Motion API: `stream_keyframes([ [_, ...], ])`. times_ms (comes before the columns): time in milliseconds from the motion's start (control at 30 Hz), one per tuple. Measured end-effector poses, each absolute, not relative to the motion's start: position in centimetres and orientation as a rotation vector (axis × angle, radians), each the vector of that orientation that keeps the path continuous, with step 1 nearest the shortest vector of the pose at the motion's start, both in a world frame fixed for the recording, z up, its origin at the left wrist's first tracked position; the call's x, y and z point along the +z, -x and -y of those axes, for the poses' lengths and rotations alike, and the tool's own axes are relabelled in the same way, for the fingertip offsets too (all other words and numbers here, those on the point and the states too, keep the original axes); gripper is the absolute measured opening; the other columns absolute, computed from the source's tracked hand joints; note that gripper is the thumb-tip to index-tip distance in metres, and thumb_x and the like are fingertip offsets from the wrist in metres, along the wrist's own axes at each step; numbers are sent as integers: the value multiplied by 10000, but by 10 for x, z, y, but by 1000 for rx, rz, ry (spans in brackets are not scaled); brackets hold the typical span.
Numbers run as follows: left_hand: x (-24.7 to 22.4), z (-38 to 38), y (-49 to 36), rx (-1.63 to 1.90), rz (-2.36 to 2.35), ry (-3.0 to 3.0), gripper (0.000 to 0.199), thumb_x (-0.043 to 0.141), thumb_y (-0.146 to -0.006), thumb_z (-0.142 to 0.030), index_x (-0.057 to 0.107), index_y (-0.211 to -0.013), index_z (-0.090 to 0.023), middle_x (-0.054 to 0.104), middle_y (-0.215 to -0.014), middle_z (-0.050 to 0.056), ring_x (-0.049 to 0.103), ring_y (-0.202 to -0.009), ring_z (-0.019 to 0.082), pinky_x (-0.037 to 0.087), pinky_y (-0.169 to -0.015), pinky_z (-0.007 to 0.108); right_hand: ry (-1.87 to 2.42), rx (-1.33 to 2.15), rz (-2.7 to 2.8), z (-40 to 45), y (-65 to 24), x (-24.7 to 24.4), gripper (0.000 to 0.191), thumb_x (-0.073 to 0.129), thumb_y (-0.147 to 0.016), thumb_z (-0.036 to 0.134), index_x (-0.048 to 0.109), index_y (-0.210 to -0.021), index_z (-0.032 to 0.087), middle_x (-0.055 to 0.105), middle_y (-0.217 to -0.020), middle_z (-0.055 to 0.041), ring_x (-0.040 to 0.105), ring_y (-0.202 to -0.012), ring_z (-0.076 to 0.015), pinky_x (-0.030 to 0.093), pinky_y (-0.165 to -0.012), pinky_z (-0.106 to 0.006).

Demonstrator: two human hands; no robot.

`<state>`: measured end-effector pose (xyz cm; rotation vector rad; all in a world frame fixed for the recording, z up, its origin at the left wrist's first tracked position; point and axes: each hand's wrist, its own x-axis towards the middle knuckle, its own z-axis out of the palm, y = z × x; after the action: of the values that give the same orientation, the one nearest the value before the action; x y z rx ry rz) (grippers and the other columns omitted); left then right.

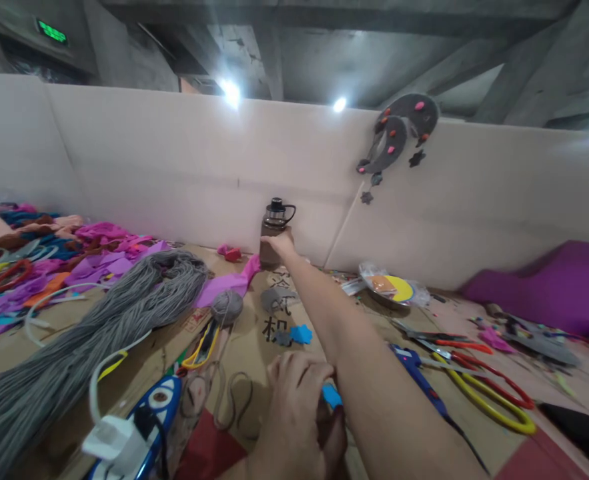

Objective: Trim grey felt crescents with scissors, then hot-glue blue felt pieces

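My right hand (283,245) reaches far forward and grips a dark translucent water bottle (270,227) with a black lid and carry loop. The bottle stands upright near the white partition. Close to me, my left hand (297,400) has its fingers curled; what they close around is mostly hidden. A small blue felt piece (331,396) shows at its right side, by my right forearm. Just beyond my left hand lie a blue felt flower (301,334) and a grey felt flower (283,337) on cardboard printed with black characters.
Grey yarn (104,333), a yarn ball (227,307), yellow scissors (206,347) and a blue power strip (161,407) lie left. At right are a blue glue gun (419,377), red and yellow scissors (494,400) and a dish (391,293). A grey felt moon (399,137) hangs on the partition.
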<state>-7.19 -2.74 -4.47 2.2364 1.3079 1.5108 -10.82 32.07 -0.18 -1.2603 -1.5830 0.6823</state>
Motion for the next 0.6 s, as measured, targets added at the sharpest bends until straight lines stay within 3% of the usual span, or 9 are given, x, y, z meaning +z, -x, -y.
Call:
stream_keyframes([
  [100,-51,22,76,1530,-1298,-2273,365,611,-757,-186,523,-1108,-231,643,-992,101,582,-911,276,429,-763,434,1276,683,1631,-320,106,3,671,822,-670,354,521,-1229,140,657,-1159,-96,635,-1014,-181,511,-870,-297],
  [233,-55,17,81,1438,-1282,-2401,401,616,-761,-163,544,-1142,-262,660,-1041,85,598,-968,271,439,-783,417,1374,663,1638,-312,103,5,388,616,-901,368,567,-1222,155,599,-1219,-95,611,-1046,-212,524,-883,-425],
  [600,-47,13,89,1442,-1484,-2570,302,584,-813,-156,601,-1100,-250,672,-1073,64,604,-1015,252,427,-877,419,1399,664,1826,-248,55,7,365,592,-919,364,570,-1224,163,591,-1222,-92,606,-1045,-211,529,-875,-427],
])
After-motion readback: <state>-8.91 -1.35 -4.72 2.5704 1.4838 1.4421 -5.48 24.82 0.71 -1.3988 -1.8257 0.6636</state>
